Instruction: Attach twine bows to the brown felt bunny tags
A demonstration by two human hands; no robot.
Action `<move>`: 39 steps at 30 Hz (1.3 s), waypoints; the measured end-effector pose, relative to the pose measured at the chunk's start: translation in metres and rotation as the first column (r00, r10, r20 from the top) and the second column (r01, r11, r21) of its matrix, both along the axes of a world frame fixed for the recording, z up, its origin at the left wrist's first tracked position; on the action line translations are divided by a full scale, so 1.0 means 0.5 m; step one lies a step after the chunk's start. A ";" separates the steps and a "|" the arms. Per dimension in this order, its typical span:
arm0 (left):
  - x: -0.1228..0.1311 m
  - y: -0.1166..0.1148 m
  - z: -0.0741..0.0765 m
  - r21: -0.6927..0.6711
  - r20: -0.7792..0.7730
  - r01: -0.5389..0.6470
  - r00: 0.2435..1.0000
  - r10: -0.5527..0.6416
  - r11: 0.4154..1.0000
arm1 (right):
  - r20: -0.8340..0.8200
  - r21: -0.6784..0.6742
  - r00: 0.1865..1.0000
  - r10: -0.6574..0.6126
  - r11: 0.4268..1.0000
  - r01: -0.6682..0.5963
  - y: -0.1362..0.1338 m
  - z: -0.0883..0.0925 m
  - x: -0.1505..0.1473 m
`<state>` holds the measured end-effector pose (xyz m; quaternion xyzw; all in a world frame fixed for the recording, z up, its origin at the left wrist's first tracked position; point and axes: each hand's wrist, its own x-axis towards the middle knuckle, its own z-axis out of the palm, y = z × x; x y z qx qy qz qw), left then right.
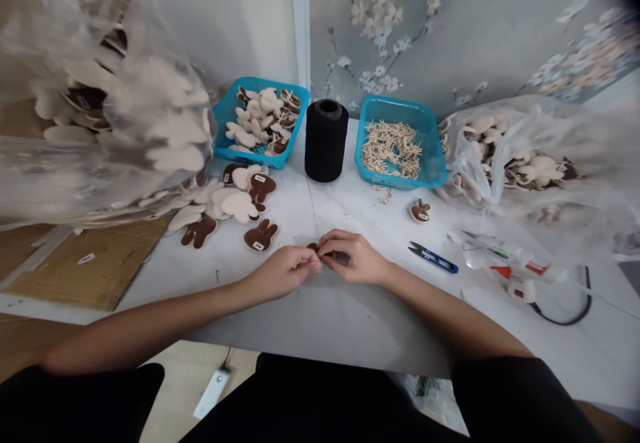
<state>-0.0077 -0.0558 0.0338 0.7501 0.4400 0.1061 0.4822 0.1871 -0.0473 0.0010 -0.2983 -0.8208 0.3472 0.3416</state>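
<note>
Over the middle of the white table, my left hand (289, 274) and my right hand (354, 256) meet fingertip to fingertip, both closed in a pinch. Between them a bit of a small brown piece (313, 246) shows; the fingers hide most of it, so its full shape cannot be told. Left of my hands lies a flat brown rabbit-shaped patch (261, 235) with a white label. A pile of similar patches (235, 203), some with their cream side up, lies behind it. To the right sits a small brown rabbit-shaped piece (421, 212) with a knotted top.
Behind stand a blue basket (223, 120) of patches, a black thread cone (326, 143) and a blue basket (435, 153) of short cream cords. Blue thread snips (434, 258) lie right. Plastic bags of pieces flank both sides, the left bag (165, 156) beside cardboard (85, 266).
</note>
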 end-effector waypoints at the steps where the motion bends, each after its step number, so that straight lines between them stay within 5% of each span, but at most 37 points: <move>1: 0.001 0.003 -0.004 -0.039 0.018 -0.006 1.000 0.006 0.999 | 0.015 -0.006 1.000 0.017 1.000 -0.017 0.000 -0.001 0.002; 8: 0.002 0.034 0.010 -0.153 0.122 0.022 0.993 -0.003 0.988 | 0.038 0.001 0.997 0.061 0.998 -0.061 0.009 -0.007 0.013; 12: 0.011 0.076 0.011 -0.002 0.188 -0.037 0.981 0.037 0.999 | 0.094 0.065 0.995 0.033 0.997 -0.040 0.013 -0.011 0.019; 16: 0.025 0.108 -0.019 0.261 -0.081 0.116 0.992 -0.098 0.958 | 0.137 0.137 0.990 -0.024 0.991 0.005 0.012 -0.017 0.036; 20: 0.034 0.100 -0.038 0.449 -0.405 0.314 0.906 -0.123 0.836 | 0.153 0.162 0.982 -0.106 0.983 0.081 0.006 -0.023 0.055; 27: 0.040 0.073 -0.042 0.581 -0.521 0.356 0.854 -0.002 0.732 | 0.044 0.022 0.979 -0.197 0.980 0.197 -0.007 -0.019 0.040; 33: 0.040 0.079 -0.040 0.555 -0.505 0.338 0.863 -0.015 0.760 | 0.009 -0.227 0.986 -0.166 0.960 0.164 -0.009 -0.015 0.020; 39: 0.029 0.100 -0.030 0.418 -0.425 0.234 0.904 -0.039 0.878 | 0.071 -0.212 0.970 -0.234 0.946 0.244 -0.007 -0.013 0.022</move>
